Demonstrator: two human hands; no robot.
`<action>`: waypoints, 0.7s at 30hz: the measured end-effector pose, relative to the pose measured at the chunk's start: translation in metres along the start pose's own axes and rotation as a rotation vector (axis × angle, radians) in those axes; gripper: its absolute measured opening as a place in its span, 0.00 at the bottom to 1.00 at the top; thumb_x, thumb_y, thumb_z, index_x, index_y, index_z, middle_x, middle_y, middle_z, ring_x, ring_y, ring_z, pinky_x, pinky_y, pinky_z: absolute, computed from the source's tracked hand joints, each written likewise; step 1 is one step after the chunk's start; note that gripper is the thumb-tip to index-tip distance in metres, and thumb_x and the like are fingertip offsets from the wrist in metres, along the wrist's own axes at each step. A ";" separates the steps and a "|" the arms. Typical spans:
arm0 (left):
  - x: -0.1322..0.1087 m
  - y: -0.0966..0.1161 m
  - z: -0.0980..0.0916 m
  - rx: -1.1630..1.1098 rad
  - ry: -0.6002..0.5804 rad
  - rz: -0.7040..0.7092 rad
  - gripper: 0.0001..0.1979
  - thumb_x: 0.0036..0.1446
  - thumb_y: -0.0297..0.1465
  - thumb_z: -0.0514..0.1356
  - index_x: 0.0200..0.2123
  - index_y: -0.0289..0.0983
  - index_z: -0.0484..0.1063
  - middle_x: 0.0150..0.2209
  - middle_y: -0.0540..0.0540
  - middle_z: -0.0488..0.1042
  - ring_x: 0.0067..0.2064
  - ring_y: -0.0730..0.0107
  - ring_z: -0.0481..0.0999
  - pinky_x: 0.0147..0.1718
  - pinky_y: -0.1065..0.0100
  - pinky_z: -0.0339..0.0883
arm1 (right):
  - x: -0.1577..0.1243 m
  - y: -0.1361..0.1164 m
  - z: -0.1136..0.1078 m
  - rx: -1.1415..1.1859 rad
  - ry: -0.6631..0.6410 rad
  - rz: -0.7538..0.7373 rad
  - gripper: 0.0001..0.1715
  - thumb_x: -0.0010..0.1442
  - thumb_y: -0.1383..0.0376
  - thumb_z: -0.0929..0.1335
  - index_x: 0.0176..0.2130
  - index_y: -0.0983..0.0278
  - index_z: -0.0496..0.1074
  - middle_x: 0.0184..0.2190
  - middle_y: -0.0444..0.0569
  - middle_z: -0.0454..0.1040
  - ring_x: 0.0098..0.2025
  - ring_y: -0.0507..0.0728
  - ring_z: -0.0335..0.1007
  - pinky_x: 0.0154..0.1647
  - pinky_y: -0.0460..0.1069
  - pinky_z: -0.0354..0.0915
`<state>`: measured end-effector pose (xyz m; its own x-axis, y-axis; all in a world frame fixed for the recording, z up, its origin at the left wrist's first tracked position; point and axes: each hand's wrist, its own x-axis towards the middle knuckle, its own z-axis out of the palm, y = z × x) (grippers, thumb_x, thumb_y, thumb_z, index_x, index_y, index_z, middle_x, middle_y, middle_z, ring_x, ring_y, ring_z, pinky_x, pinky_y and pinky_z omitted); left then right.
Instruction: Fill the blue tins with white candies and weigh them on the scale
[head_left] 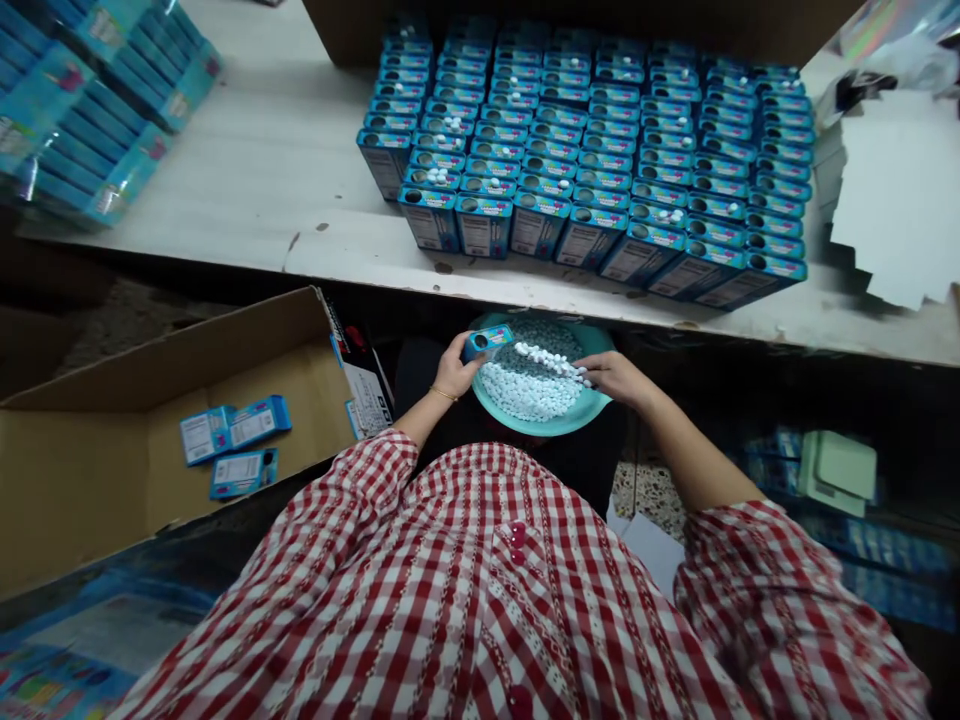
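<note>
My left hand (453,370) is closed around a small blue box (491,338), tilted over the left rim of a turquoise bowl (499,412). The box's top, with a dark round hole, faces up. Small white pellets (525,392) fill much of the bowl. At the bowl's right side, my right hand (611,378) pinches the end of what looks like a narrow scoop (551,361), heaped with a row of white pellets. Its far end points at the box, a little apart from it. The scoop's own body is mostly hidden under the pellets.
Rows of upright blue boxes (585,180) stand on the white table (247,200), some with pellets on top. Wrapped blue packs (97,120) lie at far left. A cardboard carton (97,470) at left holds a few blue boxes (247,470). White card sheets (900,190) lie right.
</note>
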<state>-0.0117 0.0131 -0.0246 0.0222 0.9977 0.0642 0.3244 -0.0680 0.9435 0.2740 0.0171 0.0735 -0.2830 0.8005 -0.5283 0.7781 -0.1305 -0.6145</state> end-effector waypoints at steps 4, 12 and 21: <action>0.001 0.009 0.015 0.089 -0.107 0.069 0.20 0.47 0.30 0.60 0.46 0.38 0.67 0.46 0.43 0.71 0.49 0.59 0.70 0.51 0.58 0.62 | -0.007 -0.041 -0.023 -0.182 -0.023 -0.044 0.17 0.50 0.67 0.62 0.35 0.66 0.79 0.24 0.46 0.75 0.28 0.52 0.67 0.29 0.45 0.58; 0.001 0.002 0.031 0.137 -0.150 0.072 0.21 0.46 0.29 0.59 0.47 0.37 0.68 0.44 0.43 0.71 0.48 0.58 0.69 0.51 0.57 0.61 | 0.001 -0.095 -0.037 -0.705 -0.076 -0.083 0.17 0.49 0.70 0.62 0.33 0.62 0.79 0.32 0.50 0.78 0.35 0.56 0.70 0.32 0.47 0.57; 0.004 0.006 0.036 0.158 -0.203 0.105 0.20 0.46 0.27 0.59 0.46 0.38 0.68 0.45 0.43 0.71 0.49 0.58 0.69 0.51 0.57 0.61 | -0.004 -0.127 -0.024 -0.869 -0.056 0.006 0.19 0.53 0.66 0.62 0.41 0.66 0.77 0.38 0.57 0.77 0.40 0.61 0.71 0.36 0.49 0.62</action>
<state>0.0241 0.0164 -0.0301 0.2479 0.9657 0.0775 0.4535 -0.1864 0.8716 0.1898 0.0447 0.1672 -0.2869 0.7683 -0.5722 0.9256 0.3763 0.0413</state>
